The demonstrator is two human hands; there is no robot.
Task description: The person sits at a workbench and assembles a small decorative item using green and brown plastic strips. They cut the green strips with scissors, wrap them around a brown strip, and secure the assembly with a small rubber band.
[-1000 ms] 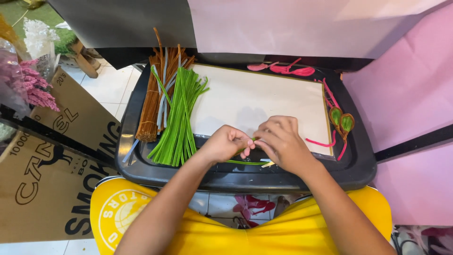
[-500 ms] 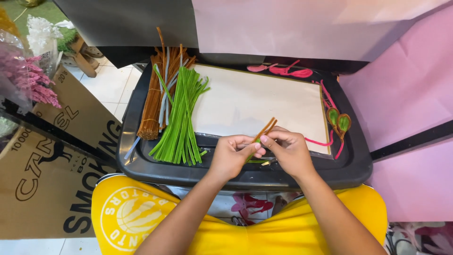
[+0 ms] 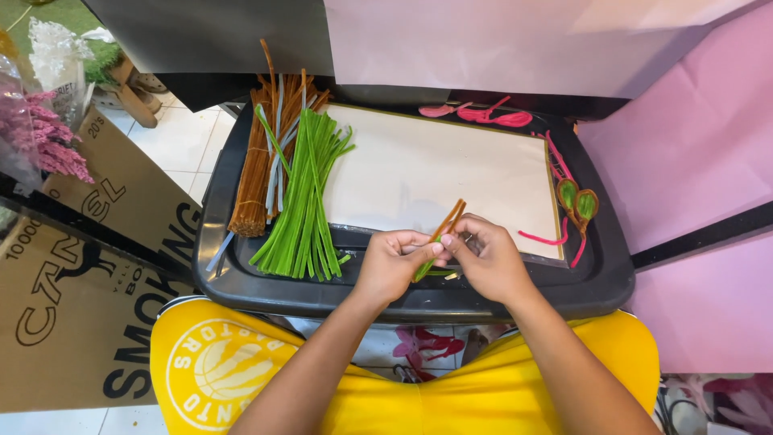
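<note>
Fingertips of my left hand (image 3: 392, 263) and right hand (image 3: 488, 259) pinch a brown pipe cleaner (image 3: 448, 222); green pipe cleaners (image 3: 304, 201) lie left of them.

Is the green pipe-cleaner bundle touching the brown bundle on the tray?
Touching. The head view shows the green pipe-cleaner bundle lying against the brown bundle with no gap, a few green and pale blue stems crossing over the brown ones.

- Bright, even, diffuse light; no hard glare.
- Soft short shadow under the hands (image 3: 439, 262) on the white sheet (image 3: 451, 173).
- Black tray (image 3: 600, 278) rim shows a faint sheen.
- Focus sharp at centre; mild wide-angle bowing at frame edges.
- Pink panels at upper right slightly washed out.
</note>
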